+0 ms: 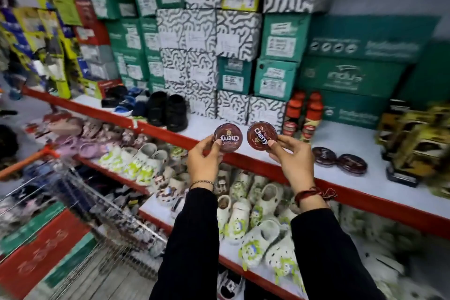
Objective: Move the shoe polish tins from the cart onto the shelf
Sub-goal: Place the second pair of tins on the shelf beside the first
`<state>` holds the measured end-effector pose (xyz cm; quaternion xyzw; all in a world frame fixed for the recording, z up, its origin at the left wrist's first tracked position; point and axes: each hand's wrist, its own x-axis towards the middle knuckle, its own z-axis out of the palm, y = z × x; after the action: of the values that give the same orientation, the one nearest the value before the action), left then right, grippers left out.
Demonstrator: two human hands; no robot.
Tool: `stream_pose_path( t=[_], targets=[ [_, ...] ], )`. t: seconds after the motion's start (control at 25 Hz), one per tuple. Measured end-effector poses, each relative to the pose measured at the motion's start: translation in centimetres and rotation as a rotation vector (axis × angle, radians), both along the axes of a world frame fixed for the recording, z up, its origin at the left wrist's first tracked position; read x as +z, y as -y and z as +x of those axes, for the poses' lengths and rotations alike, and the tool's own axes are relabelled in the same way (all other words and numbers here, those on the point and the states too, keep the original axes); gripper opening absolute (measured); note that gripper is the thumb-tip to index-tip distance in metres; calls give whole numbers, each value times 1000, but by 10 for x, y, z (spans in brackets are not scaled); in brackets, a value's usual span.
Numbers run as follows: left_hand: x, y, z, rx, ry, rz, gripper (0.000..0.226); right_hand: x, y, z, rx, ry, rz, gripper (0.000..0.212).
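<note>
Each hand pinches one tin by its rim, lids toward the camera: left hand [203, 162] with left tin [228, 137]; right hand [291, 159] with right tin [261, 137]; both hover over the shelf [345, 185] edge; two placed tins [338, 160] lie rightward, nearer the right hand.

The white shelf [341, 139] with a red edge holds two dark round tins [339, 160] lying flat, two tall bottles [304, 117] with red tops, black shoes [168, 112], and stacked boxes [233, 51] behind them.

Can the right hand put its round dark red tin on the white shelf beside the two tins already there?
Probably yes: the right hand is near the two flat tins, with bare white shelf between.
</note>
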<state>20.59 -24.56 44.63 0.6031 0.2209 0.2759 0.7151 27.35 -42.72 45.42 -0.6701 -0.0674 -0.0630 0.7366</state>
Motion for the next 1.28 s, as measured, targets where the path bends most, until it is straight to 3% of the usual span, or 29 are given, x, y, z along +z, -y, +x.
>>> stream_pose_path(
  t=[0.2, 0.36, 0.56, 0.76, 0.88, 1.16, 1.28],
  targets=[
    [16, 66, 38, -175, -10, 91, 30, 12, 85, 7, -165, 9, -11, 35],
    [24, 110, 55, -313, -69, 269, 29, 15, 146, 2, -266, -48, -77, 31],
    [18, 141, 87, -472, -301, 576, 33, 10, 196, 3, -376, -225, -270, 21],
    [12, 153, 108, -543, -455, 640, 18, 7, 212, 10, -432, -329, -483, 2],
    [13, 157, 112, -614, -528, 678, 16, 7, 213, 12, -411, -364, -576, 10],
    [7, 168, 120, -668, -549, 752, 18, 10, 199, 15, -390, -401, -623, 8],
    [8, 165, 120, -664, -508, 695, 22, 14, 197, 15, -377, -407, -669, 8]
  ],
)
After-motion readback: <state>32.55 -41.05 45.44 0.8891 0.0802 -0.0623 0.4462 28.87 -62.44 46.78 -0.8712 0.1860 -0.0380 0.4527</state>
